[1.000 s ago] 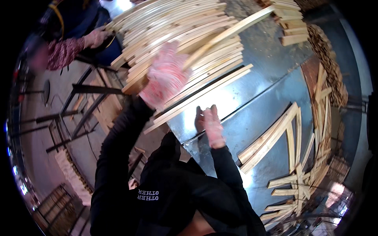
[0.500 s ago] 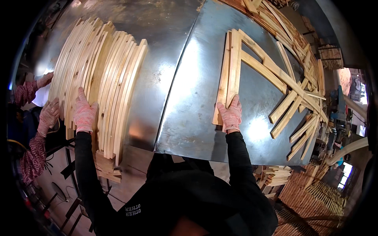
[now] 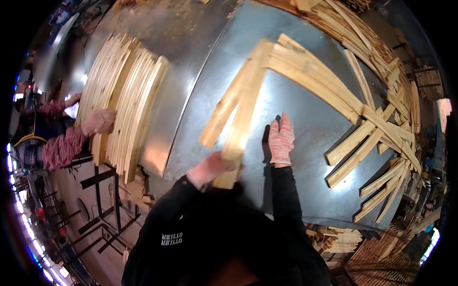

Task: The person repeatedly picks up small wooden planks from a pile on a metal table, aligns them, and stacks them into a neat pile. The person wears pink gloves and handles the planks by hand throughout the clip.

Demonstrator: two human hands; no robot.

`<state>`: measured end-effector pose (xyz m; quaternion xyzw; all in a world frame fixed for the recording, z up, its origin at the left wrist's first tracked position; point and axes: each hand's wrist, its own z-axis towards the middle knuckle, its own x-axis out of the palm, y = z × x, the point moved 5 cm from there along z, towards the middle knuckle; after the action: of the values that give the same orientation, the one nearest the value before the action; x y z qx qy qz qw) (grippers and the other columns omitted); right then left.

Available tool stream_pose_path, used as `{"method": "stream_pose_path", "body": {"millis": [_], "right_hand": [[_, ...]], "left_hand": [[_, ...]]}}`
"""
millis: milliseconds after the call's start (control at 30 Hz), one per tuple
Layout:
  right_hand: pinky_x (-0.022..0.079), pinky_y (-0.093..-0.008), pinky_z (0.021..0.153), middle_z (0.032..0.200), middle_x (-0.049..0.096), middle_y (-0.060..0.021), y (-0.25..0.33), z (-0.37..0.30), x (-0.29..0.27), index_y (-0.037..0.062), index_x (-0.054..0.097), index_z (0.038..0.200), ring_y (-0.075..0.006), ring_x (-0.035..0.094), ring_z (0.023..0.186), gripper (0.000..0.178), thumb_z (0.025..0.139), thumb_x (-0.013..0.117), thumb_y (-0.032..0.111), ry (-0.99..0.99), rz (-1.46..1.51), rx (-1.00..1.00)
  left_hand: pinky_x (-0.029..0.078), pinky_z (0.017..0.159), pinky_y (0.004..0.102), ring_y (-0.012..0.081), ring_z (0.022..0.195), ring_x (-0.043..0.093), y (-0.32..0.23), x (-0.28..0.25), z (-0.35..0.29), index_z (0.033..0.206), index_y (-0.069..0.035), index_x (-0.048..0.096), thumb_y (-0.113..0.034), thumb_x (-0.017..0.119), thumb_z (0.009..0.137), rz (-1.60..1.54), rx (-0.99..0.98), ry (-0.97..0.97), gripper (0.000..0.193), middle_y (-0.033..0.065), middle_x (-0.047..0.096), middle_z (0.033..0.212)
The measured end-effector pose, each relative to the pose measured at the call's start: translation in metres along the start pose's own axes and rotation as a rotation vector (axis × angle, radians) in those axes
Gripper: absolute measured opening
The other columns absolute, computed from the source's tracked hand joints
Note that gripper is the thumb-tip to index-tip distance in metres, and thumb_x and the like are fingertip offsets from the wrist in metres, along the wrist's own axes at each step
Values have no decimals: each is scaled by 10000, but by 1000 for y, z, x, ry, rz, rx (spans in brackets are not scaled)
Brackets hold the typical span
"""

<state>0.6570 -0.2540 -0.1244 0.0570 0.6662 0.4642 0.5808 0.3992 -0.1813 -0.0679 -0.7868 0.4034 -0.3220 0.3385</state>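
One left hand (image 3: pixel 211 170) is now gripping a wooden plank (image 3: pixel 245 112), having left the slat stack (image 3: pixel 128 107) farther left; the right hand (image 3: pixel 281 142) is extending, straight-fingered, empty, over the bench (image 3: pixel 307 128).

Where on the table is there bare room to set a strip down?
Bare metal table shows between the right hand and the jumbled strips to its right, and between the stacked row and the table seam. It is crowded in the jumble and where the left hand holds a strip beside a second strip.
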Motion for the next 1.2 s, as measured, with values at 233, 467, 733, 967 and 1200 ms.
{"method": "stream_pose_path", "body": {"millis": [233,467,733,967,1200], "right_hand": [[141,-575,1200,1525,413,-229,-70,242,-129,86,341,1539,-398,348,1432,1097,693,742,658,106,-929,-384],[456,-404,1043,1387,584,-131,-72,310,-105,156,491,1455,-318,559,1265,992,654,764,673,524,-884,-298],[533,-436,884,1049,714,-160,-2,156,-50,78,644,1125,-345,674,1026,620,814,649,614,903,-666,-472],[520,-454,910,1047,690,-217,14,12,-68,32,608,1268,-376,665,1018,645,849,680,517,638,-334,-350],[489,-478,1008,1434,467,-242,83,-59,11,45,359,1500,-408,519,1265,857,810,757,363,493,-444,-464]], "left_hand": [[513,926,458,393,1087,628,-94,-52,30,1423,-63,389,-439,817,759,1130,-166,-975,875,216,620,1216],[462,1030,509,412,1251,530,-61,-98,95,1503,-53,228,-376,787,755,1151,-349,-1112,988,251,532,1335],[604,724,411,273,836,701,-39,-64,69,1422,-47,462,-175,656,863,-210,197,-801,605,163,650,1017],[540,977,531,405,1097,654,3,-17,61,1350,104,498,-231,706,791,-1030,449,-223,685,260,626,1270],[566,890,470,337,980,682,-3,-24,27,1327,70,531,-357,727,839,-997,323,-167,677,189,668,1131]]}}
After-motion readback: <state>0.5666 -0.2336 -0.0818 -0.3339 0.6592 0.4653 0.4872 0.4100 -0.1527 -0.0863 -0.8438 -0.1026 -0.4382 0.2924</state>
